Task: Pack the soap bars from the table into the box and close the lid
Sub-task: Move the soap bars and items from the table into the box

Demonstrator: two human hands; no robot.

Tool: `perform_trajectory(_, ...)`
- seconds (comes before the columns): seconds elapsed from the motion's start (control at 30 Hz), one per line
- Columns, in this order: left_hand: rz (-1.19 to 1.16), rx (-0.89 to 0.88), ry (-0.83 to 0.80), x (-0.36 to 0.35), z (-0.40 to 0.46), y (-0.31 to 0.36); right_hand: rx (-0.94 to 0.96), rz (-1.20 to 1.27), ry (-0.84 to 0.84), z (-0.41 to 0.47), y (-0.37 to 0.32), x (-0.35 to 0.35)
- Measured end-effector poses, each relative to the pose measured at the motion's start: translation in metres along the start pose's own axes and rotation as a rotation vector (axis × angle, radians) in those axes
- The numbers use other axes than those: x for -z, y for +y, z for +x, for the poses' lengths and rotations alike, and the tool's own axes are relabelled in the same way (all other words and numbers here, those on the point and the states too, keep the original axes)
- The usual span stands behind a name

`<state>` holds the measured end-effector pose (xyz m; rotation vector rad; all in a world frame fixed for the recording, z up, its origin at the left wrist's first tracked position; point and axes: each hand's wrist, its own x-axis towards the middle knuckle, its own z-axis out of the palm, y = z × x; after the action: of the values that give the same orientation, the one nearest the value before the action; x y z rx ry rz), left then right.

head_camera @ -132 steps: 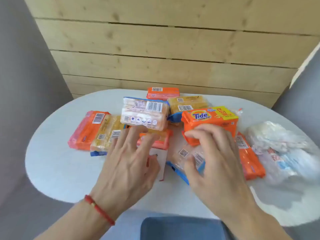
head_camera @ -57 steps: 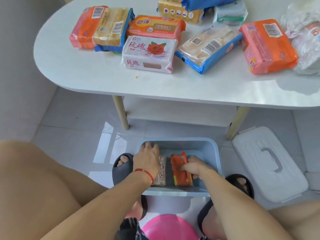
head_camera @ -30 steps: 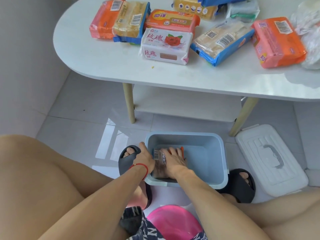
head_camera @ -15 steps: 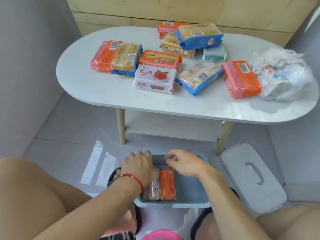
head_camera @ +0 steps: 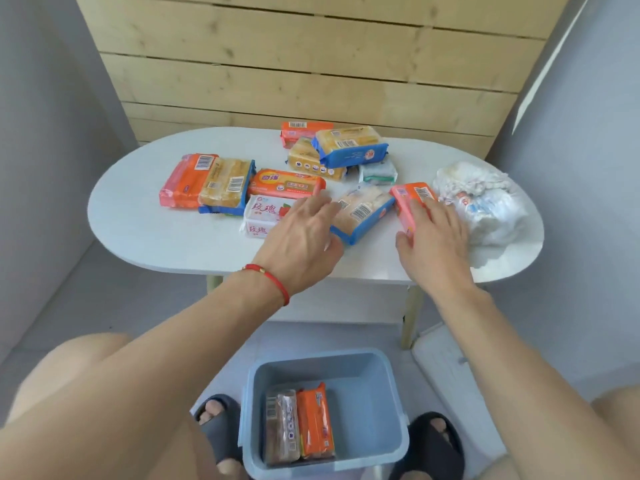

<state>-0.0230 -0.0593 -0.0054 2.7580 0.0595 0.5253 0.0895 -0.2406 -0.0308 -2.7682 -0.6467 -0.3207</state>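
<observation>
Compared with half a second earlier: both hands out of the pale blue plastic box (head_camera: 323, 441) on the floor and up over the white oval table (head_camera: 145, 233). Left in the box, standing on edge against its left wall: one clear-wrapped pale soap bar (head_camera: 281, 427) and one orange-wrapped soap bar (head_camera: 316, 421), side by side and touching. Meaning for the task: two bars packed, the larger share still on the table, next pick-up under way, lid step well off. Left hand (head_camera: 302, 239), red cord bracelet at the wrist, spread and empty above the white boxed soap with a red rose print (head_camera: 263, 216) and beside the blue-edged pack of yellowish bars (head_camera: 363, 211); contact not clear. Right hand (head_camera: 433, 237) laid flat on the pink-orange wrapped bar (head_camera: 410, 199), fingers open, grasp not yet closed. Further stock on the table: an orange pack and a yellow blue-trimmed pack (head_camera: 225, 183) at left, an orange pack with a yellow panel (head_camera: 287, 183), more stacked at the rear, and a crumpled white plastic bag (head_camera: 485, 202) at right. White lid (head_camera: 446, 368) partly visible on the floor right of the box. Legible writing: red Chinese characters 玫瑰 on the white box; barcodes on several wrappers; other print too small to read.
</observation>
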Motion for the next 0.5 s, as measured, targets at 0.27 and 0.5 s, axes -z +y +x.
perform_trajectory(0.27, 0.333, 0.126, -0.079, -0.039, 0.038, 0.023, -0.089, 0.129, 0.194, -0.046, 0.002, -0.001)
perform_trajectory(0.5, 0.201, 0.155, -0.042, -0.021, -0.012, 0.039, -0.074, 0.278, -0.047, -0.066, 0.016, 0.023)
